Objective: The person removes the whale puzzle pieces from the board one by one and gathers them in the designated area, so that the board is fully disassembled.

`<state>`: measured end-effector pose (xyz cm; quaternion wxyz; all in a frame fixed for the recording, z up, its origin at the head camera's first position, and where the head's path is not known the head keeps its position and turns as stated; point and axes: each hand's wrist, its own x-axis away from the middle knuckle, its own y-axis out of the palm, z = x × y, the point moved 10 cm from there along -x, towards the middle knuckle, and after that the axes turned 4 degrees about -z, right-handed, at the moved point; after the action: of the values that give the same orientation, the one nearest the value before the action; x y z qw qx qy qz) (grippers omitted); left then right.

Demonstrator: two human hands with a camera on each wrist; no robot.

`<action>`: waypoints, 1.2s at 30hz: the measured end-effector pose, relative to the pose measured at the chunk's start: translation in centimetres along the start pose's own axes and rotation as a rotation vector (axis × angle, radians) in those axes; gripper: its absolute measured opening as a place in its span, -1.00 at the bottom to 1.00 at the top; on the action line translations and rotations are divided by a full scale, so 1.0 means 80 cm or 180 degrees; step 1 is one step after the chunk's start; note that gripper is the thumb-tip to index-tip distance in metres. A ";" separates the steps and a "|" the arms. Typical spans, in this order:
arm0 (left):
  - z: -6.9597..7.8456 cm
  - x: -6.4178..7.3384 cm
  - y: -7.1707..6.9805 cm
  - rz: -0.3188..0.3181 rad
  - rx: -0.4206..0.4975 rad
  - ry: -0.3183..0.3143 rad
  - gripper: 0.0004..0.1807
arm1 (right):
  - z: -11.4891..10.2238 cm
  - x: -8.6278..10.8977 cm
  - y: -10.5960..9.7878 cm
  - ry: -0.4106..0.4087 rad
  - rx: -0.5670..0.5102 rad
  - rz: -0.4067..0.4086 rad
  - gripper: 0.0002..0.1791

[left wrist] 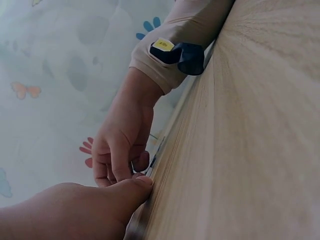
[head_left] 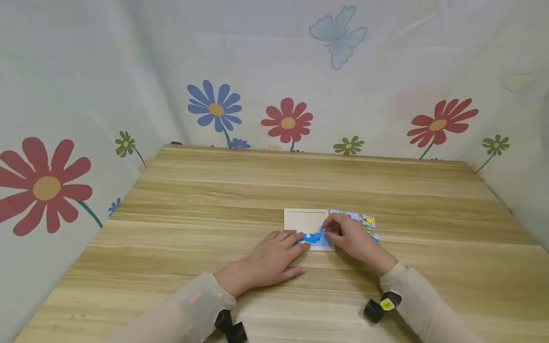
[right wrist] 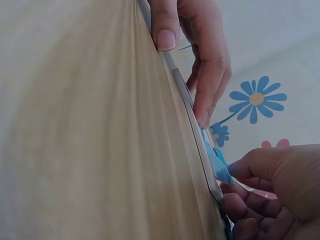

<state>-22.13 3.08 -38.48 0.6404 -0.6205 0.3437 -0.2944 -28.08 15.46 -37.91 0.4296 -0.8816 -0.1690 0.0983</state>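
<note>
A shallow wooden puzzle tray point(head_left: 302, 219) lies on the table, with blue jigsaw pieces point(head_left: 310, 237) along its near side and bare wood behind them. My left hand point(head_left: 271, 257) rests at the tray's near left, its fingers fairly straight and the fingertips on the pieces and rim. At the near right corner, my right hand point(head_left: 355, 239) pinches a light-blue puzzle piece point(right wrist: 218, 169) between thumb and curled fingers. That piece sits tilted over the tray's edge in the right wrist view. Fingers partly cover the pieces in the head view.
Loose puzzle pieces point(head_left: 369, 220), some with yellow and pink pictures, lie right of the tray, partly behind my right hand. The wood-grain table point(head_left: 206, 200) extends around it all. A flower-printed curtain point(head_left: 266, 57) hangs behind the table's far edge.
</note>
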 end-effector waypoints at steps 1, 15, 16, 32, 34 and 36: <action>0.000 0.000 0.000 0.0006 0.0005 0.0006 -0.41 | 0.000 0.000 0.000 -0.0019 -0.0012 -0.0003 -0.90; 0.001 0.001 0.002 0.0006 -0.0013 -0.0011 -0.41 | -0.006 0.002 -0.016 -0.0149 -0.0280 -0.0014 -0.94; 0.001 0.001 0.003 -0.0011 -0.0011 -0.0016 -0.41 | -0.006 0.003 -0.018 -0.0141 -0.0315 -0.0022 -0.94; 0.000 0.000 0.004 -0.0081 0.0007 -0.0061 -0.42 | -0.004 0.018 -0.063 -0.0071 -0.0485 0.0075 -0.90; 0.000 0.000 0.003 -0.0087 0.0008 -0.0063 -0.42 | -0.002 0.021 -0.068 -0.0044 -0.0442 0.0080 -0.90; 0.000 0.001 0.003 -0.0093 0.0007 -0.0068 -0.42 | 0.000 0.025 -0.071 -0.0011 -0.0403 0.0072 -0.91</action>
<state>-22.12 3.05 -38.74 0.6404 -0.6279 0.3274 -0.2976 -27.46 19.51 -33.47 0.3715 -0.9087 -0.1657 0.0938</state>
